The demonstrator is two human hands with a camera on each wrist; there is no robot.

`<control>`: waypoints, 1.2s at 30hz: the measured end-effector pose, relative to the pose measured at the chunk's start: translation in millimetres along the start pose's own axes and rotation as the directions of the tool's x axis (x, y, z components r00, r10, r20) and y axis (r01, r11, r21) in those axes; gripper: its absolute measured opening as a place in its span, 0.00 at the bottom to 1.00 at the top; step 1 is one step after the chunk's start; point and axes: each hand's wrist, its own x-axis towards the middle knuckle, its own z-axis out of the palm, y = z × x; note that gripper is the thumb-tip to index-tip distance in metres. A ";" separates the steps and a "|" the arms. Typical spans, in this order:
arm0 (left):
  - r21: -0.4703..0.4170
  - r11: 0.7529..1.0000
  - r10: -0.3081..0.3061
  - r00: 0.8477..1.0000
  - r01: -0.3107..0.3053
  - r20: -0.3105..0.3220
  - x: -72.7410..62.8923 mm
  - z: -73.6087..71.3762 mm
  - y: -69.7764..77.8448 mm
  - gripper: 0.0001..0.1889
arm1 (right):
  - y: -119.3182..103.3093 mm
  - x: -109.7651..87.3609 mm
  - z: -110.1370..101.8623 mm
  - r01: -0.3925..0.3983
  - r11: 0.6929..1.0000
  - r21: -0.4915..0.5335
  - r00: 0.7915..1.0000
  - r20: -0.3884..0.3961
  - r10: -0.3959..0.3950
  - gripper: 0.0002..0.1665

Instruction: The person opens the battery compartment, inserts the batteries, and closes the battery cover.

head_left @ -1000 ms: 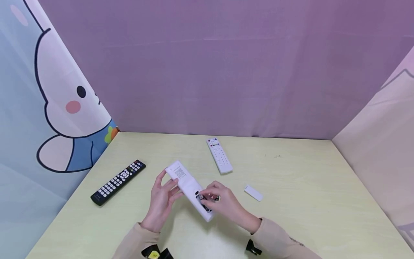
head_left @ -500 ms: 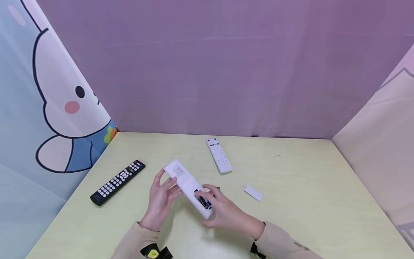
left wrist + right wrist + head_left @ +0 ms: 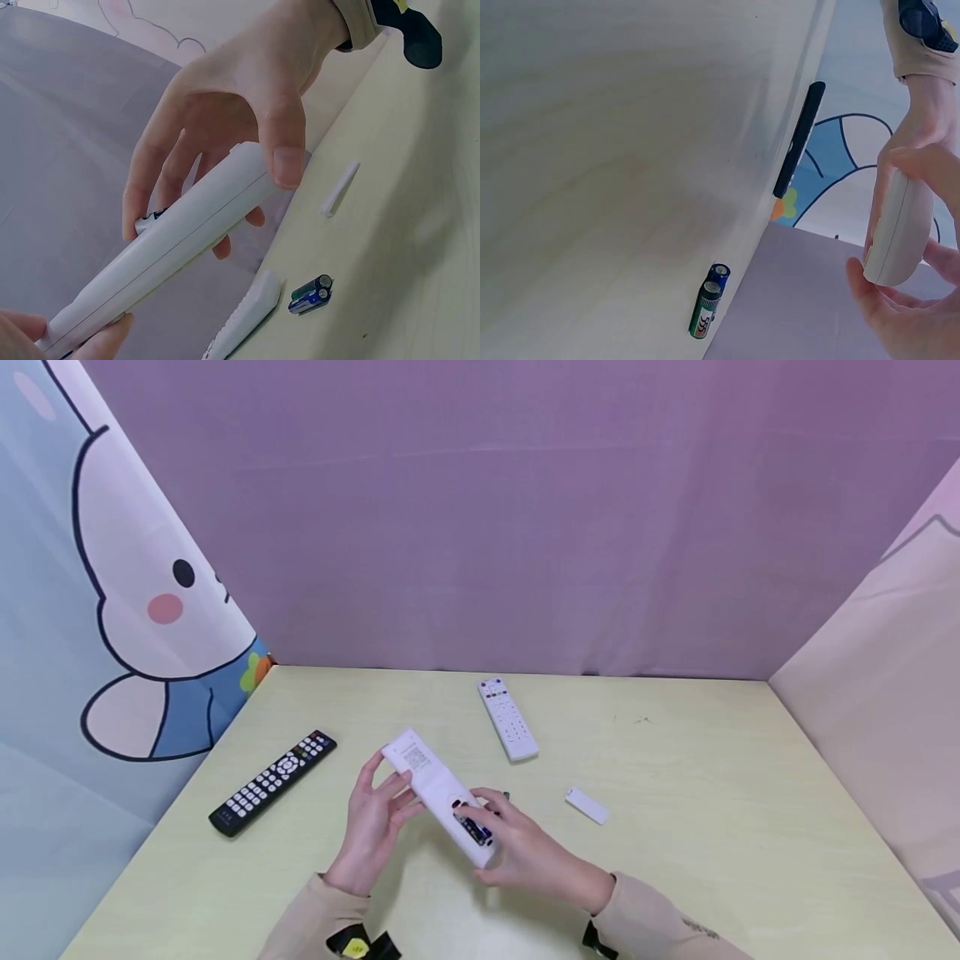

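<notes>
black remote (image 3: 273,785) at left, second white remote (image 3: 508,720) ahead, small white cover (image 3: 587,806) at right; blue and green batteries (image 3: 310,293) side by side on the table (image 3: 690,777), mostly hidden behind our right hand (image 3: 528,852) in the head view. we see a qr code on the held white remote (image 3: 431,778); small print unreadable. we've got it tilted in midair, back up: left hand (image 3: 371,827) grips its far end, right hand the near end, forefinger at the open battery bay (image 3: 476,830).

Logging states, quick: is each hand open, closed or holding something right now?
Left hand: holding the opened white remote near its far end.
Right hand: holding its near end, by the battery compartment.
</notes>
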 end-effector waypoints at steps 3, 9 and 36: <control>-0.005 1.000 0.000 1.000 0.000 0.001 0.1 -0.2 -1.0 0.34 | 0.8 -0.4 0.1 0.027 0.999 -0.026 1.000 -0.013 -0.027 0.44; -0.009 1.000 0.001 1.000 -0.001 0.007 0.2 -0.3 -2.5 0.33 | 1.8 -1.2 -0.6 0.072 0.995 -0.069 0.997 -0.023 -0.074 0.43; -0.024 1.000 0.015 1.000 -0.015 0.014 -2.7 -1.2 0.9 0.33 | 5.0 -6.4 0.3 0.086 0.992 -0.091 0.996 -0.023 -0.088 0.39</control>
